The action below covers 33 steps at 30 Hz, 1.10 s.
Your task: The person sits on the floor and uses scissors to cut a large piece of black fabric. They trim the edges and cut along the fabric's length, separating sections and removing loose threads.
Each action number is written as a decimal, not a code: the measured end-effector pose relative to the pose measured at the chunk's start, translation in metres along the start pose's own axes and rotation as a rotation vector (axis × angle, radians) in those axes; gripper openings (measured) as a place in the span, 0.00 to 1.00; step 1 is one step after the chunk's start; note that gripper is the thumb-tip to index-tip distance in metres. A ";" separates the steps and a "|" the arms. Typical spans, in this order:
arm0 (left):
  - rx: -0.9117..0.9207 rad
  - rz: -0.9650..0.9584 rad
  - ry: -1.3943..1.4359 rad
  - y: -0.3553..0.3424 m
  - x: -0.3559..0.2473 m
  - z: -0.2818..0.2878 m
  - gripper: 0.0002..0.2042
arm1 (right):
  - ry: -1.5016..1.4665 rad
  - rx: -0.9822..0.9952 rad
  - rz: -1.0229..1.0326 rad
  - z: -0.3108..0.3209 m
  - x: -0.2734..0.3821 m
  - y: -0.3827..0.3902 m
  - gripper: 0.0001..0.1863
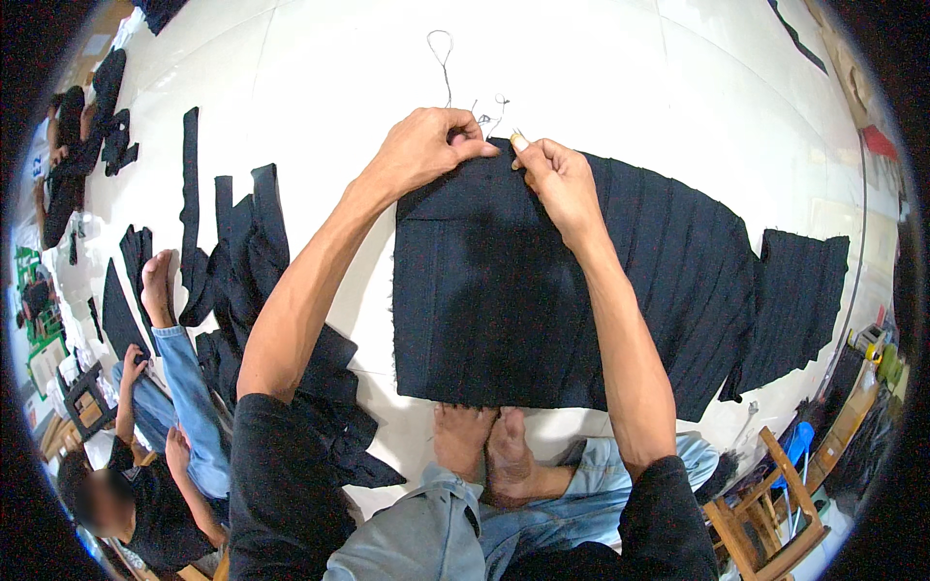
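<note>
Pinching far edge of black cloth [504,290], spread on white floor [320,58] well in from floor edges, with grip of left hand [436,137]; pinching small yellowish tool [518,141] with right hand [560,182]. Probably soft, light, floppy fabric; best to grasp by that far edge.

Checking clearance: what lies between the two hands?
In the head view, the upper edge of the black cloth shows between the left hand and right hand, with dark thread just above it.
</note>
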<state>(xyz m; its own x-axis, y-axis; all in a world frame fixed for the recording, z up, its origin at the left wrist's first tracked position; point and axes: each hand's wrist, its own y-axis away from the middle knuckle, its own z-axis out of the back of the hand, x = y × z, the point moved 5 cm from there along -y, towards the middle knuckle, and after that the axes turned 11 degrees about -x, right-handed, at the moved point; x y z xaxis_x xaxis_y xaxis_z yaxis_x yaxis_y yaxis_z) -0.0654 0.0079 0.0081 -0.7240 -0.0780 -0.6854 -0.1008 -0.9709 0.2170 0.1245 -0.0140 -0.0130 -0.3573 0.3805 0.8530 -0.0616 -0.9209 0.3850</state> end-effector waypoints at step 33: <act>-0.117 -0.158 0.294 0.007 0.022 0.021 0.10 | 0.036 -0.024 0.041 -0.010 0.008 0.004 0.26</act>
<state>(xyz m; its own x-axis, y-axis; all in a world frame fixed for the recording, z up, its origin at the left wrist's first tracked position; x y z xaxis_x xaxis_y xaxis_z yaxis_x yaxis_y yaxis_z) -0.0967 0.0043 0.0088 -0.4768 0.0300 -0.8785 -0.1045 -0.9943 0.0228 0.1117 -0.0153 -0.0082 -0.3935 0.3397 0.8543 -0.0682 -0.9375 0.3413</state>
